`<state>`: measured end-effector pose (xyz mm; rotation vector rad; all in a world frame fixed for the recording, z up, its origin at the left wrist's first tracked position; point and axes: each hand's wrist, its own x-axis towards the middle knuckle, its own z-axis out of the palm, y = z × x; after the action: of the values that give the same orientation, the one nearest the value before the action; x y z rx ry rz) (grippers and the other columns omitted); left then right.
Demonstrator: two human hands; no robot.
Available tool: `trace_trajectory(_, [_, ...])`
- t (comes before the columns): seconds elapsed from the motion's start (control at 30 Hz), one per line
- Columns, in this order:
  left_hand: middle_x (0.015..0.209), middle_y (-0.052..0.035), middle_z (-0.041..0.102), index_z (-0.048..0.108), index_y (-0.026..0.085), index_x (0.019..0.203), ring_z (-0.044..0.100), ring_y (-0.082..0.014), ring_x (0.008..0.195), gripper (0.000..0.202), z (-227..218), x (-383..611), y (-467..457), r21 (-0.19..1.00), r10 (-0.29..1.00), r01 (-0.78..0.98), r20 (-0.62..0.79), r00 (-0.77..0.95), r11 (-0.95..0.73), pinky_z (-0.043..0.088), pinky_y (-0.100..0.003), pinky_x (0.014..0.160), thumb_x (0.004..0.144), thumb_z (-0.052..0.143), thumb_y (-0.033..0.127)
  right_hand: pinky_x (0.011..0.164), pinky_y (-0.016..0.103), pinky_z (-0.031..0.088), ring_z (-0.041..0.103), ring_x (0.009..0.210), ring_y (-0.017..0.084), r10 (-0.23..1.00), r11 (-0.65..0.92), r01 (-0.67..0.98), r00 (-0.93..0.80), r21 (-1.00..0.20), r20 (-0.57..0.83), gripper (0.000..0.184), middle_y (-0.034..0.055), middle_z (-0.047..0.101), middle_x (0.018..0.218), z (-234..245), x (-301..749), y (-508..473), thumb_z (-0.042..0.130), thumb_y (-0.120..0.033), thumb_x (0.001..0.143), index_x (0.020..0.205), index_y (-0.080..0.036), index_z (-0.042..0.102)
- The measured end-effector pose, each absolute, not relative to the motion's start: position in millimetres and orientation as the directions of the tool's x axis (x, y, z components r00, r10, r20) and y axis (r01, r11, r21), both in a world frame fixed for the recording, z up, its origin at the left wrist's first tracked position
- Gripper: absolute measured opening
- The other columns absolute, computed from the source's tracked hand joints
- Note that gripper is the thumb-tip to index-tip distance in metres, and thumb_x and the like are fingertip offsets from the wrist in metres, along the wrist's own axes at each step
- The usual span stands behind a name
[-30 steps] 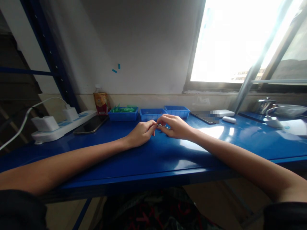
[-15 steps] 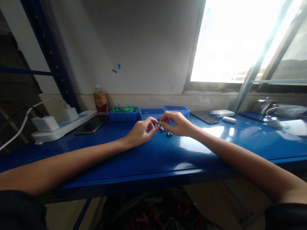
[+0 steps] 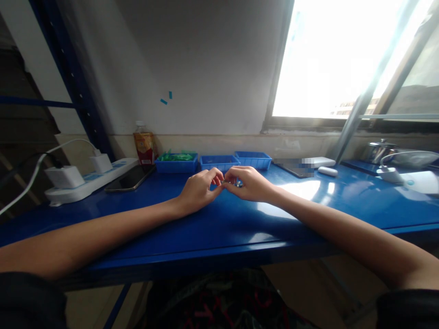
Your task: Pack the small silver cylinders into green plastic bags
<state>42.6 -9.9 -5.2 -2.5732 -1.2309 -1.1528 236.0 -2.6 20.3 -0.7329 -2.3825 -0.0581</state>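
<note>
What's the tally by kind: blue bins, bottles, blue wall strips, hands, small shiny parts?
Blue bins: 3
Bottle: 1
Blue wall strips: 2
Hands (left hand, right hand): 2
Small shiny parts: partly hidden, not counted
Total: 8, without those

Bright window (image 3: 318, 59), grey wall (image 3: 212, 68), glossy blue table (image 3: 212, 228)

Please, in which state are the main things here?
Left hand: fingers curled, hold unclear
Right hand: fingers curled, hold unclear
Small metal parts: mostly hidden
Bottle: upright, capped
Left phone: flat, screen dark
Power strip: two chargers plugged in
Left blue bin: holding green pieces
Metal pot: lid on
</note>
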Motion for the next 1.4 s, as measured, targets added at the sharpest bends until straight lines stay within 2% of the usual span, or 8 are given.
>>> trace_trajectory(0.23, [0.083, -0.0016, 0.065, 0.057, 0.021, 0.089, 0.062, -0.0173, 0.077, 0.011, -5.4, 41.7, -9.3, 0.231, 0.651, 0.706, 0.640, 0.408, -0.670, 0.047, -0.028, 0.070, 0.081, 0.059, 0.028, 0.064, 0.023, 0.039, 0.057, 0.070, 0.013, 0.504, 0.833, 0.537, -0.642, -0.131, 0.578, 0.012, 0.0020, 0.063, 0.077, 18.8, 236.3, -1.5, 0.059, -0.030, 0.083, 0.084, -0.017, 0.061])
trace_trajectory(0.43, [0.083, -0.0032, 0.067, 0.060, 0.019, 0.088, 0.063, -0.0186, 0.078, 0.016, -2.7, 41.9, -8.8, 0.311, 0.680, 0.674, 0.622, 0.388, -0.670, 0.048, -0.028, 0.070, 0.081, 0.060, 0.034, 0.062, 0.023, 0.040, 0.056, 0.072, 0.014, 0.459, 0.855, 0.511, -0.662, -0.091, 0.592, 0.019, 0.0021, 0.061, 0.082, 17.7, 237.5, -3.0, 0.059, -0.033, 0.083, 0.097, -0.018, 0.056])
trace_trajectory(0.63, [0.080, -0.0034, 0.069, 0.065, 0.016, 0.086, 0.063, -0.0172, 0.072, 0.021, 0.1, 42.1, -8.9, 0.405, 0.698, 0.601, 0.594, 0.400, -0.689, 0.044, -0.024, 0.061, 0.081, 0.059, 0.036, 0.067, 0.023, 0.042, 0.057, 0.075, 0.014, 0.354, 0.919, 0.390, -0.736, -0.066, 0.577, 0.012, 0.0042, 0.061, 0.088, 16.8, 239.1, -1.9, 0.053, -0.018, 0.085, 0.094, -0.018, 0.059])
trace_trajectory(0.93, [0.079, -0.0045, 0.070, 0.067, 0.014, 0.085, 0.064, -0.0184, 0.074, 0.030, 0.3, 41.5, -7.4, 0.526, 0.728, 0.507, 0.553, 0.406, -0.683, 0.045, -0.025, 0.065, 0.079, 0.062, 0.043, 0.069, 0.024, 0.045, 0.060, 0.076, 0.014, 0.341, 0.924, 0.377, -0.725, -0.070, 0.599, 0.012, 0.0040, 0.064, 0.086, 17.8, 239.3, -1.3, 0.055, -0.018, 0.085, 0.095, -0.017, 0.062])
trace_trajectory(1.17, [0.080, -0.0048, 0.069, 0.065, 0.013, 0.084, 0.063, -0.0187, 0.076, 0.029, 2.0, 41.4, -9.0, 0.566, 0.721, 0.446, 0.542, 0.432, -0.693, 0.047, -0.026, 0.068, 0.077, 0.063, 0.042, 0.067, 0.024, 0.046, 0.062, 0.075, 0.015, 0.313, 0.930, 0.364, -0.707, -0.053, 0.634, 0.011, 0.0045, 0.065, 0.084, 18.0, 238.0, -2.3, 0.055, -0.017, 0.084, 0.092, -0.016, 0.062])
trace_trajectory(1.4, [0.080, -0.0035, 0.068, 0.062, 0.015, 0.085, 0.061, -0.0174, 0.074, 0.024, 1.4, 42.6, -6.8, 0.535, 0.728, 0.496, 0.533, 0.430, -0.684, 0.043, -0.026, 0.065, 0.079, 0.060, 0.038, 0.065, 0.024, 0.046, 0.060, 0.072, 0.014, 0.294, 0.930, 0.367, -0.722, -0.013, 0.627, 0.011, 0.0038, 0.064, 0.084, 13.8, 238.1, 0.1, 0.055, -0.015, 0.083, 0.091, -0.017, 0.061])
